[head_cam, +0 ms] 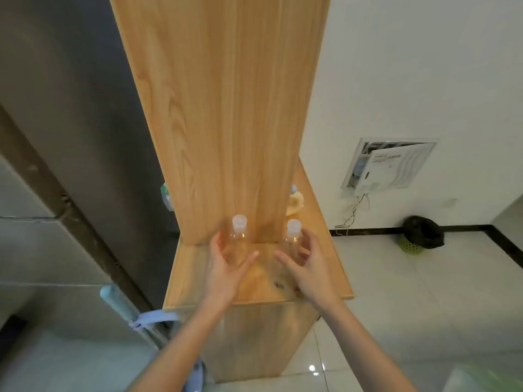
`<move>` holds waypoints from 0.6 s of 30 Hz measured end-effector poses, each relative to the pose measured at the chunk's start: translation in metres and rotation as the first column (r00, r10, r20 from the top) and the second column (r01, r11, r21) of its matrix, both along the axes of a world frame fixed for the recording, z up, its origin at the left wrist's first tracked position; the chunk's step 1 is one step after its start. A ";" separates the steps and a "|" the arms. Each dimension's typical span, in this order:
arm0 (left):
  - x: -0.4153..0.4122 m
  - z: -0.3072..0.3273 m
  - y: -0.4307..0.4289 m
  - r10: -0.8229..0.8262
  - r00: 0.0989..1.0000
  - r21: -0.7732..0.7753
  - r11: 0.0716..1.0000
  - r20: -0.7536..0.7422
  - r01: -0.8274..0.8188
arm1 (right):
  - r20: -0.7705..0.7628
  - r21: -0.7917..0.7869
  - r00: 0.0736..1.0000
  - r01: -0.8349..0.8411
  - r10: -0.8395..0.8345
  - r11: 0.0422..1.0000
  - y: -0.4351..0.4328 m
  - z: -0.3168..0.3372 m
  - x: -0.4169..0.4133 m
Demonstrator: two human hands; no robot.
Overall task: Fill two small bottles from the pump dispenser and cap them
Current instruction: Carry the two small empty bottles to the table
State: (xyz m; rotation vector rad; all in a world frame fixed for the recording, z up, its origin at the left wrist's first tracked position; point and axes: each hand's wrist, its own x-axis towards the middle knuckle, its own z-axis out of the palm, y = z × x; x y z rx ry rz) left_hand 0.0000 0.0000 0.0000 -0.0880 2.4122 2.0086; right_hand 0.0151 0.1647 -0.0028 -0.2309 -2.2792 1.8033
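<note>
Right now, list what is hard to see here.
Head view: the clear left bottle and right bottle almost vanish against the wood shelf; only their pale caps show well. Same view: wide-angle distortion tilts the wall; a glare spot shines on the floor.

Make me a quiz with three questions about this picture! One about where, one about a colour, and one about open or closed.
1. Where do the left bottle and the right bottle stand?
A. in a sink
B. on the wooden shelf
C. on a chair

2. What colour are the caps?
A. red
B. whitish
C. black

3. Are the caps on?
A. both on
B. both off
C. only one on

Answers:
1 B: both stand upright on the wooden shelf.
2 B: both caps look pale and whitish.
3 A: a cap sits on top of each bottle.
</note>
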 end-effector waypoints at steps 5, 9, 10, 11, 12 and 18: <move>-0.013 -0.012 0.005 -0.007 0.999 -0.039 0.999 -0.039 0.005 | -0.025 -0.019 0.999 -0.022 0.021 1.000 -0.002 -0.004 -0.009; -0.015 -0.014 0.004 -0.005 0.997 -0.021 1.000 -0.081 0.003 | -0.031 -0.041 0.998 -0.047 0.046 0.998 -0.003 -0.004 -0.007; -0.015 -0.013 0.004 -0.011 0.997 -0.016 1.000 -0.082 0.010 | -0.023 -0.060 0.999 -0.046 0.045 0.997 -0.003 -0.002 -0.007; -0.015 -0.011 0.004 -0.022 0.996 -0.008 1.000 -0.087 0.021 | -0.017 -0.077 0.999 -0.046 0.044 0.996 -0.003 0.000 -0.005; -0.014 -0.008 0.004 -0.034 0.995 0.000 0.999 -0.089 0.034 | -0.016 -0.084 0.999 -0.044 0.043 0.995 -0.003 0.001 -0.003; 0.021 0.015 -0.008 -0.131 0.987 0.096 0.986 -0.089 0.139 | -0.053 -0.036 0.997 -0.052 0.050 0.998 0.003 0.014 0.031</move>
